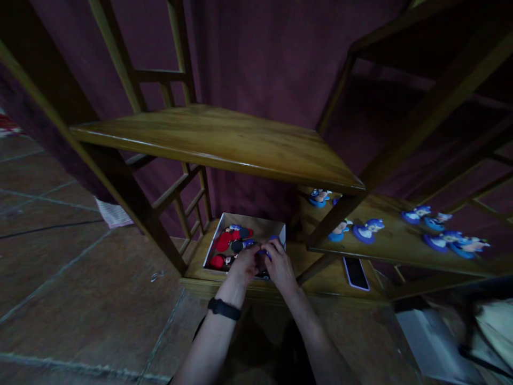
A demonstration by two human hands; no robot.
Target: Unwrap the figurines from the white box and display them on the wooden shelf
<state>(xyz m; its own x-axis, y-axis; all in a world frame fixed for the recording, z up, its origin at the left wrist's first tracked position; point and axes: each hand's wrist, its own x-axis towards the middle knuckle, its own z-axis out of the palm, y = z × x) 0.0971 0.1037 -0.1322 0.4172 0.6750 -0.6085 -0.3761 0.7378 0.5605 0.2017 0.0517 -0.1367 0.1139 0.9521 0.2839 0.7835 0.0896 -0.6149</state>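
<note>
A shallow white box sits on the lowest shelf, with several small figurines lying in its left part. One figurine with a red base lies near the back; another red one is near the front. Over the box's right half, my left hand and my right hand come together with bent fingers. Between them shows a purple figurine, mostly hidden. My right fingers are closed on it. My left fingertips are beside it, and whether they grip anything is hidden.
Several blue and purple figurines stand on the shelf to the right. A phone lies on the lower board. Above the box runs a wooden shelf, and a slanting post stands right of my hands.
</note>
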